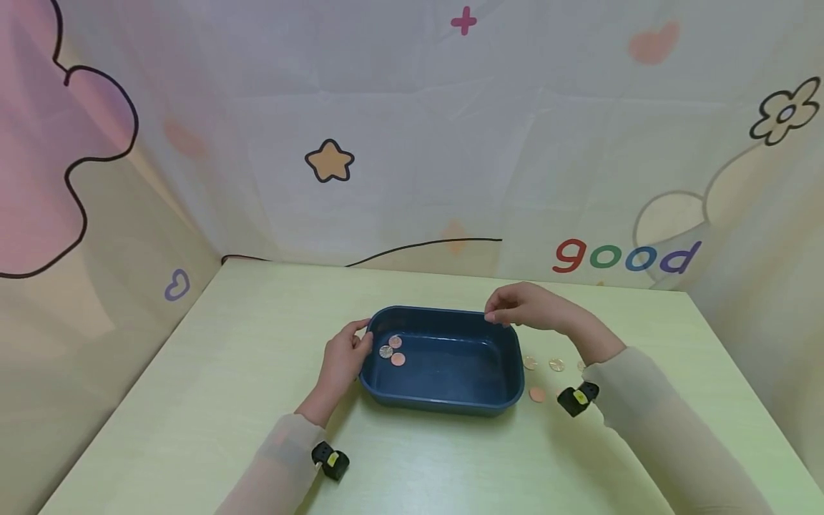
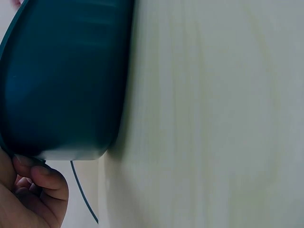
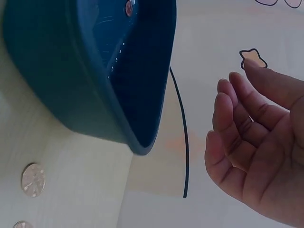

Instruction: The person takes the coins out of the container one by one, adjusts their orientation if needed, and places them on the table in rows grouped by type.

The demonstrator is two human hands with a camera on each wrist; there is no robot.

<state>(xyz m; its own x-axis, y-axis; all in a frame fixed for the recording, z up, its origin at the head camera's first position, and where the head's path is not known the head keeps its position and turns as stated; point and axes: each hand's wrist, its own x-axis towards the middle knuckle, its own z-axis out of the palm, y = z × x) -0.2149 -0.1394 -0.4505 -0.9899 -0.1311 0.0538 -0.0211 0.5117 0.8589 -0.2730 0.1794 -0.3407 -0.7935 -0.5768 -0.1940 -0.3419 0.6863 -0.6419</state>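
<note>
A dark blue rectangular plastic tub [image 1: 444, 408] stands on the table. My left hand [image 1: 344, 357] grips its left end at the rim; in the left wrist view, curled fingers [image 2: 50, 178] meet the tub's edge. Inside, near the left wall, lie a silver coin [image 1: 385, 352] and two copper-coloured coins [image 1: 398, 359]. Over the back right corner of the tub hovers my right hand [image 1: 531, 306], its fingers loosely bent. The right wrist view shows thumb and fingertips apart, with nothing between them.
Several more coins lie on the table right of the tub, among them a copper-coloured coin [image 1: 537, 394] and a paler coin [image 1: 556, 365]. My right forearm partly covers others. A printed curtain [image 1: 412, 200] hangs behind the pale table [image 1: 244, 400].
</note>
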